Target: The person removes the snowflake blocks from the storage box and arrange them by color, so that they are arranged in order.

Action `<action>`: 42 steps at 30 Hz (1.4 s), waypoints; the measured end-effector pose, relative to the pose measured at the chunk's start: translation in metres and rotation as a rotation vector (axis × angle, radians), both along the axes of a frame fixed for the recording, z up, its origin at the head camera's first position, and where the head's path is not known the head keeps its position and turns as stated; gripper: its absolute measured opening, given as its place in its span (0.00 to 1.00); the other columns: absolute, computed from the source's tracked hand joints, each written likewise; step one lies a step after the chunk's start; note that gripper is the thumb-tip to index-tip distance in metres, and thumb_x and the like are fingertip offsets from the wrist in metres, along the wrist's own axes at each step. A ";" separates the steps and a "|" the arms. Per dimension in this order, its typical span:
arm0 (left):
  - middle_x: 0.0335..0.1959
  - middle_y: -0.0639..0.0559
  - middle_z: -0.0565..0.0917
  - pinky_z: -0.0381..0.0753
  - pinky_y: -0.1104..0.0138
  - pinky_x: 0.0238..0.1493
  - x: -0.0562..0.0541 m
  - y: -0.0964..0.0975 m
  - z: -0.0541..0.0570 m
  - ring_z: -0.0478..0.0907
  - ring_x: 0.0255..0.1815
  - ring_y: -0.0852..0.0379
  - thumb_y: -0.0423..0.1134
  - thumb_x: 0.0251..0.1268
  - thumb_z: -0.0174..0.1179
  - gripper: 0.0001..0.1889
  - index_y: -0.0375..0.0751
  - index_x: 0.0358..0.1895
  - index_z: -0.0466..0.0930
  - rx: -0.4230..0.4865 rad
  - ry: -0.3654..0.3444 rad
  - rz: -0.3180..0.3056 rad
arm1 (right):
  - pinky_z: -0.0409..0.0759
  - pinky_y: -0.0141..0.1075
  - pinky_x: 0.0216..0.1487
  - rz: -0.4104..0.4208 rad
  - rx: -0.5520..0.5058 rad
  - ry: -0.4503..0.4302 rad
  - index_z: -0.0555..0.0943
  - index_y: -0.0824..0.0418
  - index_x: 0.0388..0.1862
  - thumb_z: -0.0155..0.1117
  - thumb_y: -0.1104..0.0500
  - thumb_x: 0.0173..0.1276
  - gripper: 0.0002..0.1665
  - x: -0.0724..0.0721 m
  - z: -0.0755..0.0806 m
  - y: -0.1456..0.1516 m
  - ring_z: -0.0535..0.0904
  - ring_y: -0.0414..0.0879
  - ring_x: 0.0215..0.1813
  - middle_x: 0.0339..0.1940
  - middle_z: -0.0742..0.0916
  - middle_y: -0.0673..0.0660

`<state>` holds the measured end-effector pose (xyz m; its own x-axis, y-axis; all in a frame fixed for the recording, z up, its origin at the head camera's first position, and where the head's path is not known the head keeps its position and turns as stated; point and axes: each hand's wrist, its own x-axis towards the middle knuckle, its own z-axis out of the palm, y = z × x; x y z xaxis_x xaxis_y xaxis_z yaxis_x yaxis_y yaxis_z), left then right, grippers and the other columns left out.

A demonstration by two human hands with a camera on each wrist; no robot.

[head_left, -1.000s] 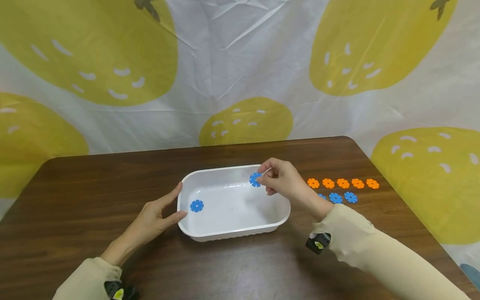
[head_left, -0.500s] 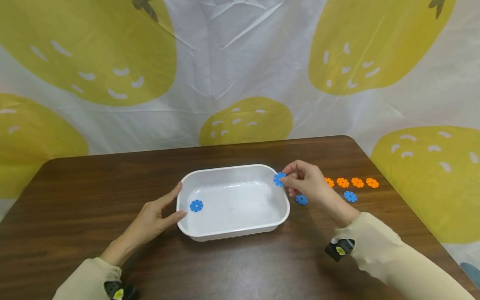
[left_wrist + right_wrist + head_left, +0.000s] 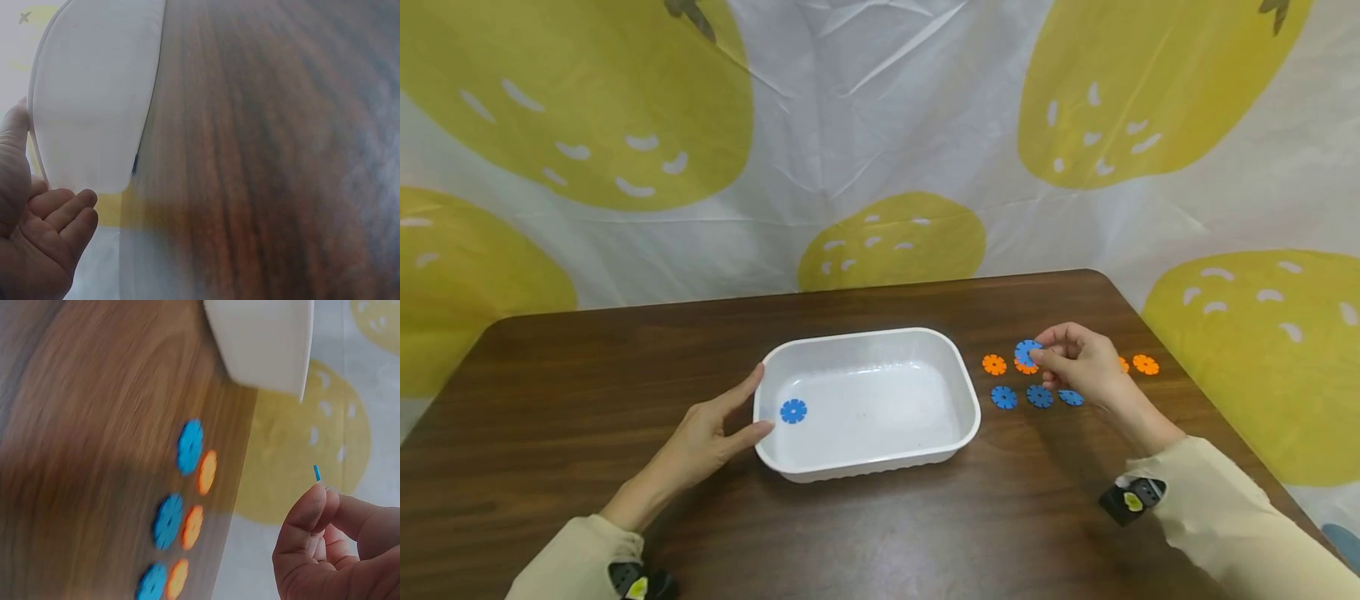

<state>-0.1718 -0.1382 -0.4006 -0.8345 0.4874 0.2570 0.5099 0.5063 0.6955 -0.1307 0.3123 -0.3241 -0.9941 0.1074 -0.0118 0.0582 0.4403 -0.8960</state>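
Observation:
My right hand (image 3: 1086, 364) pinches a blue notched disc (image 3: 1027, 351) between thumb and fingers, above the rows of discs right of the tray. Only the thin edge of this disc (image 3: 317, 472) shows in the right wrist view. My left hand (image 3: 711, 433) holds the left end of a white rectangular tray (image 3: 857, 462), its thumb lapping over the rim and its other fingers outside the wall. Inside the tray, near that thumb, another blue disc (image 3: 793, 411) lies flat.
Right of the tray, orange discs (image 3: 995, 364) form a back row, and blue discs (image 3: 1003, 397) a front row; my right hand hides parts of both. The brown wooden table (image 3: 587, 375) ends at a fruit-patterned cloth (image 3: 880, 150) behind.
My right hand has carried the pinched blue disc rightward, from over the tray's far right corner to above the disc rows. My left hand and the tray have stayed put.

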 end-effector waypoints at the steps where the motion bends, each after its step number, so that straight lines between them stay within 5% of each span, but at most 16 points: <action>1: 0.70 0.41 0.62 0.66 0.49 0.63 0.000 0.000 0.000 0.62 0.68 0.40 0.44 0.61 0.63 0.38 0.38 0.71 0.57 0.001 0.001 0.000 | 0.83 0.30 0.30 -0.010 -0.003 -0.002 0.68 0.73 0.49 0.58 0.63 0.68 0.17 0.001 -0.001 0.004 0.76 0.36 0.23 0.22 0.81 0.43; 22: 0.70 0.41 0.61 0.65 0.48 0.63 0.001 0.000 0.002 0.61 0.69 0.39 0.45 0.62 0.62 0.38 0.40 0.72 0.55 -0.001 -0.021 -0.003 | 0.82 0.27 0.27 -0.175 0.065 -0.010 0.68 0.71 0.44 0.57 0.64 0.68 0.13 0.014 -0.028 0.088 0.78 0.34 0.21 0.20 0.81 0.39; 27: 0.70 0.41 0.61 0.66 0.47 0.63 0.001 0.000 0.001 0.61 0.69 0.39 0.46 0.62 0.62 0.38 0.41 0.72 0.55 -0.007 -0.025 0.001 | 0.81 0.27 0.25 -0.187 0.005 -0.031 0.70 0.67 0.40 0.57 0.67 0.67 0.07 0.016 -0.034 0.103 0.78 0.34 0.21 0.20 0.81 0.38; 34: 0.70 0.41 0.61 0.65 0.47 0.63 0.000 0.000 0.001 0.61 0.69 0.39 0.45 0.62 0.62 0.38 0.40 0.72 0.55 -0.004 -0.020 0.000 | 0.82 0.27 0.28 -0.197 0.117 -0.098 0.66 0.79 0.47 0.55 0.66 0.68 0.16 0.021 -0.038 0.116 0.78 0.34 0.23 0.22 0.79 0.40; 42: 0.70 0.41 0.61 0.65 0.47 0.63 0.001 0.000 0.001 0.61 0.69 0.38 0.46 0.62 0.62 0.38 0.41 0.72 0.55 -0.006 -0.033 0.002 | 0.82 0.27 0.29 -0.188 0.187 -0.142 0.67 0.81 0.47 0.55 0.66 0.69 0.17 0.026 -0.039 0.122 0.76 0.33 0.24 0.23 0.79 0.44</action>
